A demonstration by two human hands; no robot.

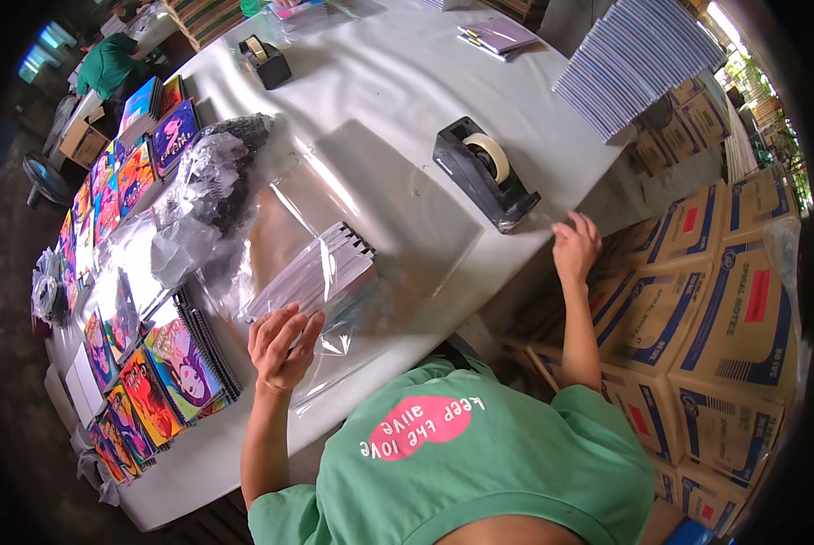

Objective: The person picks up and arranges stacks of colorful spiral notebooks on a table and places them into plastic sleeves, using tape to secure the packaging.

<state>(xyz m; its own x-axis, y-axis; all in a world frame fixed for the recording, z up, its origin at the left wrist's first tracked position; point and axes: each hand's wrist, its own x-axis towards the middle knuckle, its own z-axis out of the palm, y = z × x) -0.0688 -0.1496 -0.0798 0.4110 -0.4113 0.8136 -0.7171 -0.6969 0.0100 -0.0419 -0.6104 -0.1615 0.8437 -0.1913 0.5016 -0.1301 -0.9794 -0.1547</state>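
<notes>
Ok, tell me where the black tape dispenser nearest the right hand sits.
The black tape dispenser stands on the white table, right of centre in the head view, just left of the right hand.

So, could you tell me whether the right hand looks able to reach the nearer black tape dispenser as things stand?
Probably yes. The right hand rests at the table edge just beside the black tape dispenser, with only bare white tabletop between them and nothing blocking the way.

Colourful notebooks (125,363) line the table's (380,73) left edge; cardboard boxes (725,318) stack right; a second tape dispenser (264,60) sits far
</notes>
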